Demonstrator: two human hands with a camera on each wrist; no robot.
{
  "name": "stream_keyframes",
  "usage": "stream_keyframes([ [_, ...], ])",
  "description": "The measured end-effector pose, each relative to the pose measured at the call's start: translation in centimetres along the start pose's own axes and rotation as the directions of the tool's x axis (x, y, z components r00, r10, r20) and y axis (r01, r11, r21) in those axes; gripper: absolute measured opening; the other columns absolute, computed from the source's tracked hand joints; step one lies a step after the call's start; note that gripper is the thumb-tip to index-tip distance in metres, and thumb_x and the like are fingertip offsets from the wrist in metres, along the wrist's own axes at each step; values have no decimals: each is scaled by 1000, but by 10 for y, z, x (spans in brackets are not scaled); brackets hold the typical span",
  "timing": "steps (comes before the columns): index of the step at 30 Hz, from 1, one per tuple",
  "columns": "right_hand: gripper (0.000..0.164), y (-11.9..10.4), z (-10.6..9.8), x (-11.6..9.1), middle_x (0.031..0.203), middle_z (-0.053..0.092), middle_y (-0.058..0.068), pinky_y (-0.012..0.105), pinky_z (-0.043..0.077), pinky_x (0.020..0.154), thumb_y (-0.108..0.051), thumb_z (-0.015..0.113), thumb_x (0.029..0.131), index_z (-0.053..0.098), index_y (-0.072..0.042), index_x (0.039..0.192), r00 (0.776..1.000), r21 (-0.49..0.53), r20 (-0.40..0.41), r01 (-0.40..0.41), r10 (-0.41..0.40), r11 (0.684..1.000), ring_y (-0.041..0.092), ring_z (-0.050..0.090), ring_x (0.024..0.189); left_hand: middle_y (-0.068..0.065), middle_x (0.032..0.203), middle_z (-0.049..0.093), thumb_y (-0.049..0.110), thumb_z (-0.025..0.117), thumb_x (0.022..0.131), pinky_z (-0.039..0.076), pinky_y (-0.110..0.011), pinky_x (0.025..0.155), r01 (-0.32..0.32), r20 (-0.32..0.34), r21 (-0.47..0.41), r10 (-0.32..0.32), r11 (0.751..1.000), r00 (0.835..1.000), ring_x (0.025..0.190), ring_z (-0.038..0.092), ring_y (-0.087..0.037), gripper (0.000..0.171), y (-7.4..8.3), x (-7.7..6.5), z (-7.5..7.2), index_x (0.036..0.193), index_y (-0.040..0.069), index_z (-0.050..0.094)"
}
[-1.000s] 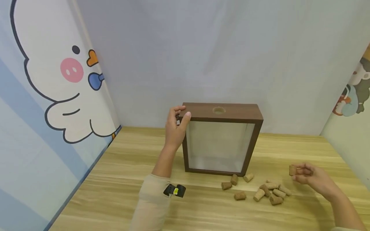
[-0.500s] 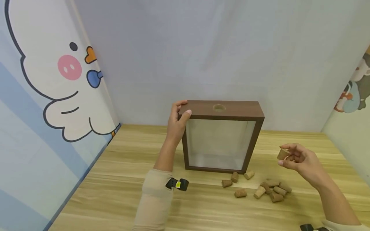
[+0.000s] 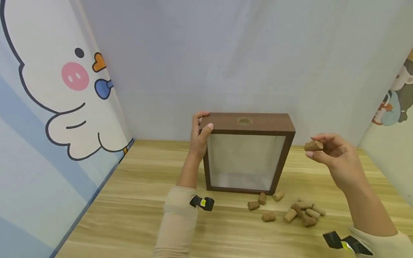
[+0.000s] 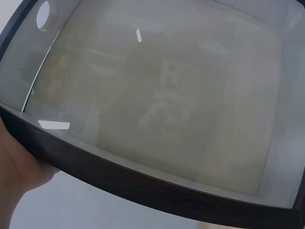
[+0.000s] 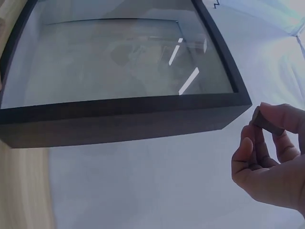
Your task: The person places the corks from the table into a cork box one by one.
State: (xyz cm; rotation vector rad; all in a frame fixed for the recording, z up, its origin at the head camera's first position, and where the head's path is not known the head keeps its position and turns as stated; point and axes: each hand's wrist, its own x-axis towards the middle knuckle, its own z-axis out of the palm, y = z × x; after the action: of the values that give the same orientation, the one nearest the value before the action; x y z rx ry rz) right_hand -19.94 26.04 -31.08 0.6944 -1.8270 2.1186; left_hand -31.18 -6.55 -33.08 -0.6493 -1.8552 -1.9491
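Note:
A dark brown shadow box (image 3: 248, 123) with a clear front stands upright on the table, a round hole (image 3: 244, 121) in its top face. My left hand (image 3: 199, 136) grips its upper left corner, thumb in front and fingers behind. In the left wrist view the glass front (image 4: 181, 105) fills most of the picture, and nothing shows inside. To the right of the box, raised off the table, my right hand (image 3: 338, 157) pinches a cork (image 3: 313, 146) between thumb and fingertips. The right wrist view has this cork (image 5: 268, 123) near the box's corner.
Several corks (image 3: 303, 213) lie in a loose pile on the wooden table (image 3: 135, 215), right of the box. A few more, such as one cork (image 3: 269, 216), are scattered before its front right corner. A pale curtain (image 3: 180, 71) hangs close behind the box.
My right hand has lifted the cork from beside the pile, up and to the left, and the cork has turned to lie nearly level. The left hand keeps its grip on the box.

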Motion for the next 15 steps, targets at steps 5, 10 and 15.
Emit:
stream_keyframes([
  [5, 32, -16, 16, 20, 97, 60, 7, 20, 46, 75, 14, 56, 84, 56, 2, 114, 1000, -35, -11, 6, -6, 999, 16, 59, 90, -3, 100, 41, 39, 46, 78, 32, -34, 80, -49, 13, -40, 50, 998, 999, 88, 40, -16, 57, -4, 3, 3, 122, 4, 35],
  [10, 34, -24, 31, 45, 99, 62, 6, 22, 47, 75, 10, 60, 83, 60, -1, 115, 1000, -70, -9, -7, 6, 997, 16, 60, 89, -1, 94, 42, 38, 47, 77, 33, -32, 77, -84, 7, -54, 85, 995, 996, 85, 41, -14, 56, -6, 6, 3, 118, 2, 36],
  [15, 32, -28, 43, 69, 98, 65, 5, 22, 47, 74, 6, 63, 83, 62, -4, 113, 999, -97, 26, -36, 39, 995, 16, 60, 89, -1, 90, 43, 37, 48, 77, 34, -29, 74, -100, 1, -82, 101, 992, 995, 81, 42, -12, 55, -9, 7, 5, 117, 1, 36],
])
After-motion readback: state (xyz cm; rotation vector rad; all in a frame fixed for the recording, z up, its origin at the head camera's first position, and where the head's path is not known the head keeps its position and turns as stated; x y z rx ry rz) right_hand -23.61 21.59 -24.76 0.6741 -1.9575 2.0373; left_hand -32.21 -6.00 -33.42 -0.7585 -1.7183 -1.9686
